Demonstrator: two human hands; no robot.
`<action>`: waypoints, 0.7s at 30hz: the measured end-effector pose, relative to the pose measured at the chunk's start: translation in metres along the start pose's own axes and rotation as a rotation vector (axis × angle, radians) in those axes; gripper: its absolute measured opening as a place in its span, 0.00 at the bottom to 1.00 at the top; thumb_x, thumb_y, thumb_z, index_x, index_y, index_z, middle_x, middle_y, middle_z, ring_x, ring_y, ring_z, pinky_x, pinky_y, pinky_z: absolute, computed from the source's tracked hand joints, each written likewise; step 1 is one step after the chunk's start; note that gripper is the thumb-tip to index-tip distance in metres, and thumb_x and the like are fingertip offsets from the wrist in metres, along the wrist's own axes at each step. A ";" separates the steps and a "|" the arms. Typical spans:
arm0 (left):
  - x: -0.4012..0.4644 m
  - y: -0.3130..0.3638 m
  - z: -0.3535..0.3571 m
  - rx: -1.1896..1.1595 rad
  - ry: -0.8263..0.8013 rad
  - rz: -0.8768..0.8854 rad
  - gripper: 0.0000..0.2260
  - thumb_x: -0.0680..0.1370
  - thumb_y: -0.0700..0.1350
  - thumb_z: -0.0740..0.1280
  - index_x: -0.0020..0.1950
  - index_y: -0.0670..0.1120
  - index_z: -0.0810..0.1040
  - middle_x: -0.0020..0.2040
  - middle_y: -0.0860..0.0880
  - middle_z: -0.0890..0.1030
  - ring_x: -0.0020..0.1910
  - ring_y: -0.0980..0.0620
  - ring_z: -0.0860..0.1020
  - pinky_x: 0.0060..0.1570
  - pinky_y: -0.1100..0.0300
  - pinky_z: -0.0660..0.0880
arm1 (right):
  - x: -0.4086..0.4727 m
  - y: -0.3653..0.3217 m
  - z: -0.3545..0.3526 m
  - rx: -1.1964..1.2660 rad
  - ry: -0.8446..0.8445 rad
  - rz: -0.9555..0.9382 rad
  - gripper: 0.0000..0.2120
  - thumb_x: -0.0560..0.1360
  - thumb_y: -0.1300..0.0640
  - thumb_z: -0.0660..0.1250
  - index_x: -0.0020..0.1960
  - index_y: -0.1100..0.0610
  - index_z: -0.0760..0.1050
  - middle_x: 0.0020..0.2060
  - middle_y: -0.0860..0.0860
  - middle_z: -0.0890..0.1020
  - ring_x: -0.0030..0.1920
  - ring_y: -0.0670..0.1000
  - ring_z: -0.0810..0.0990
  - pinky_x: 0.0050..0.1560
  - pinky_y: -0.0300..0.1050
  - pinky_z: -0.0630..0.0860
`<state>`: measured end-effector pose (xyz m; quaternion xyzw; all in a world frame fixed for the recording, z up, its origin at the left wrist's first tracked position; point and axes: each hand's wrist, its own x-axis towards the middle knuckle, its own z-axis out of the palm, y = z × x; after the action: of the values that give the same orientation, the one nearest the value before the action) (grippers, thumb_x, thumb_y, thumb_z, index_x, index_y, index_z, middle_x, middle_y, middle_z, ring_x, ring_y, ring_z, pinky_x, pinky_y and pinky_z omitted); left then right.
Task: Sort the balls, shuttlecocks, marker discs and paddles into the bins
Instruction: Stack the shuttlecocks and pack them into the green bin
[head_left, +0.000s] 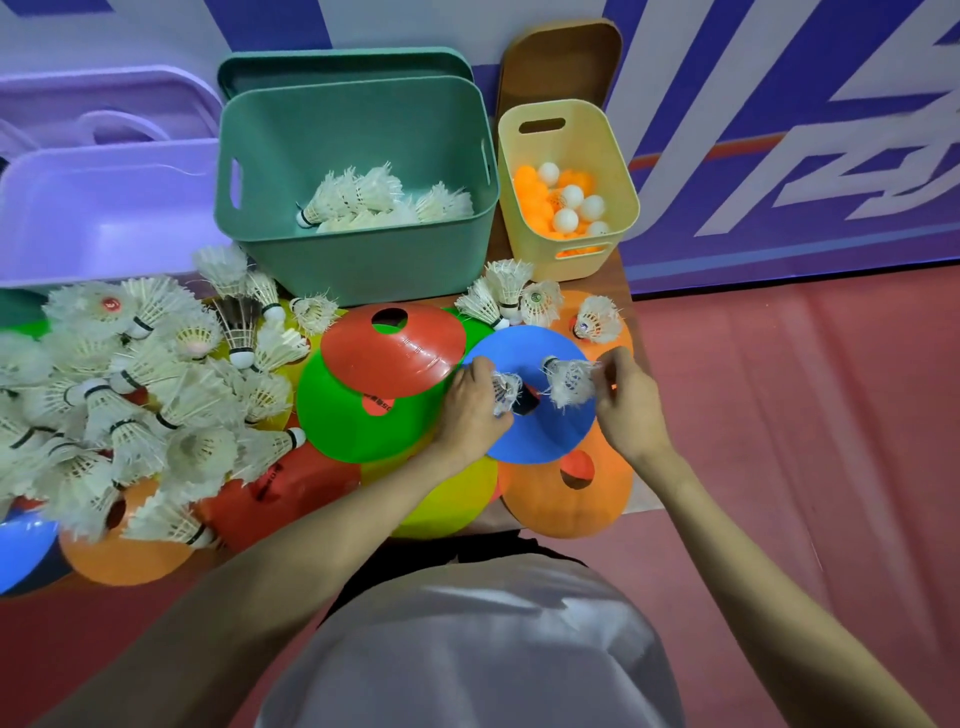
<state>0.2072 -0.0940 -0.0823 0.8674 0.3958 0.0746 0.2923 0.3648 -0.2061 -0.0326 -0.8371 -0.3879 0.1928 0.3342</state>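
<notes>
My grey shirt fills the bottom at 6 o'clock, both forearms running up from it. My left hand (470, 410) curls round a worn white feather shuttlecock (505, 392), mostly hidden in the fist, only frayed feathers poking out. My right hand (626, 402) pinches a second scruffy white shuttlecock (570, 379) by its feathers, cork pointing toward 10 o'clock. Both sit over a blue plastic marker disc (545, 431) whose centre hole is partly covered by my fingers. Under it overlap an orange disc (566, 499) at 5 o'clock, a yellow disc (447, 499), a green disc (353, 415) and a red disc (395, 353) at 10 o'clock. At 9 o'clock a big heap of white shuttlecocks (104, 384) buries more discs; it is cut off by the left edge, count unclear. A small cluster of shuttlecocks (511, 293) lies at 12 o'clock from my hands. Beyond, a teal plastic bin (358, 260) holds shuttlecocks, a pale yellow bin (566, 260) at 1 o'clock holds orange and white table-tennis balls (563, 200), and a lilac bin (104, 218) at 10 o'clock is cut off, contents not visible. No paddles made out.
</notes>
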 end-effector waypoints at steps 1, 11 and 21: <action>-0.002 -0.002 -0.004 -0.041 0.034 -0.003 0.21 0.69 0.40 0.74 0.57 0.38 0.70 0.52 0.41 0.76 0.54 0.41 0.74 0.49 0.55 0.69 | -0.002 -0.002 0.000 0.049 0.016 -0.008 0.06 0.81 0.61 0.58 0.45 0.58 0.66 0.34 0.49 0.74 0.33 0.51 0.72 0.35 0.52 0.69; -0.021 -0.013 -0.040 -0.183 0.157 -0.009 0.23 0.66 0.40 0.75 0.59 0.42 0.77 0.52 0.45 0.75 0.54 0.47 0.72 0.50 0.64 0.63 | -0.004 -0.045 -0.014 0.486 -0.095 -0.066 0.10 0.79 0.68 0.60 0.43 0.56 0.69 0.32 0.55 0.75 0.29 0.47 0.76 0.34 0.38 0.76; -0.020 -0.003 -0.050 -0.109 0.169 0.093 0.23 0.65 0.40 0.75 0.59 0.40 0.78 0.48 0.45 0.72 0.51 0.46 0.72 0.53 0.65 0.64 | 0.008 -0.059 0.005 0.317 -0.279 -0.078 0.05 0.78 0.68 0.62 0.43 0.62 0.70 0.29 0.53 0.75 0.27 0.49 0.75 0.31 0.41 0.73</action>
<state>0.1740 -0.0849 -0.0412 0.8582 0.3737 0.1822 0.3010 0.3366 -0.1697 0.0051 -0.7236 -0.4275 0.3520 0.4120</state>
